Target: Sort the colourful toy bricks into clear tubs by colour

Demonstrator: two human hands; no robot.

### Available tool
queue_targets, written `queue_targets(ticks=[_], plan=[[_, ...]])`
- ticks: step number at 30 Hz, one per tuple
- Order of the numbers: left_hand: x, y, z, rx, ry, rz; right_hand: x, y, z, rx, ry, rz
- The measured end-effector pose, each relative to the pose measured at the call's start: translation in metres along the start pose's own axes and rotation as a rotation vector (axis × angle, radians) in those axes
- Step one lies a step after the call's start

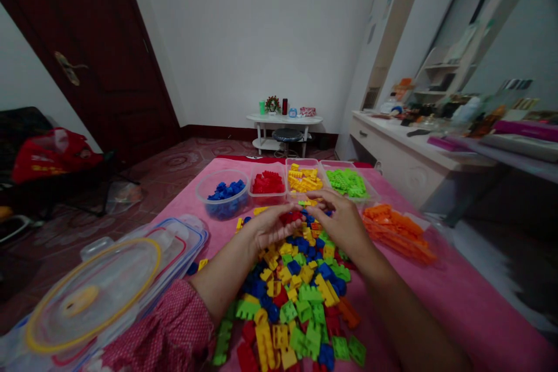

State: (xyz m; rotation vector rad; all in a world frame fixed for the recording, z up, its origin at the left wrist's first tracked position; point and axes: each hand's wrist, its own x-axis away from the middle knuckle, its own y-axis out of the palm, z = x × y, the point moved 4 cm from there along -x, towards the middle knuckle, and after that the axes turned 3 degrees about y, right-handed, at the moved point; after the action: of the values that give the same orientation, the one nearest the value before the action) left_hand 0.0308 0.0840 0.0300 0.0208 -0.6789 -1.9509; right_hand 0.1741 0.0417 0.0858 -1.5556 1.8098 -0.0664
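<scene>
My left hand [272, 225] curls over the far end of a heap of mixed plastic bricks [296, 296], its fingers closed on a red brick [291, 217]. My right hand [342, 221] reaches in beside it, fingers bent together over the same spot; what they pinch is hidden. Behind the hands stand a round tub of blue bricks [224, 193], a box of red bricks [267, 183], a box of yellow bricks [304, 179] and a box of green bricks [347, 182]. An open container of orange bricks [399, 232] lies to the right.
The pink cloth [457, 302] covers the surface. Stacked clear lids [108, 285] lie at the near left. A white dresser [405, 151] stands to the right, a small white table with a stool [285, 128] at the back wall, a dark door [100, 52] on the left.
</scene>
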Motion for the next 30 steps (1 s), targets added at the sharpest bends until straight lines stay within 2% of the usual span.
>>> queue_targets(ticks=[4,7,9,11,12,13,16,18,21,23,30], plan=[[-0.024,-0.011,0.039,-0.228,0.234,0.232,-0.004,-0.011,0.01,0.05,0.023,0.05],[-0.043,-0.023,0.069,-0.301,0.359,0.342,-0.005,-0.013,0.016,0.118,0.01,0.059],[-0.046,-0.03,0.084,-0.49,0.506,0.414,-0.004,-0.013,0.022,0.198,-0.002,0.052],[-0.042,-0.032,0.089,-0.731,0.664,0.424,-0.003,-0.009,0.034,0.307,0.003,0.006],[-0.037,-0.032,0.085,-0.823,0.71,0.39,-0.002,-0.007,0.042,0.365,0.008,-0.033],[-0.033,-0.031,0.079,-0.88,0.718,0.334,-0.001,-0.003,0.051,0.418,0.014,-0.076],[-0.014,-0.028,0.05,-1.066,0.629,0.151,0.004,0.008,0.08,0.533,0.048,-0.191],[0.001,-0.027,0.035,-1.302,0.586,0.096,0.006,0.013,0.094,0.566,0.081,-0.248],[0.02,-0.032,0.024,-1.618,0.481,0.09,0.007,0.015,0.101,0.563,0.122,-0.295],[0.03,-0.038,0.023,-1.729,0.394,0.099,0.007,0.014,0.099,0.537,0.151,-0.312],[0.04,-0.046,0.02,-1.827,0.347,0.147,0.006,0.005,0.1,0.554,0.242,-0.315]])
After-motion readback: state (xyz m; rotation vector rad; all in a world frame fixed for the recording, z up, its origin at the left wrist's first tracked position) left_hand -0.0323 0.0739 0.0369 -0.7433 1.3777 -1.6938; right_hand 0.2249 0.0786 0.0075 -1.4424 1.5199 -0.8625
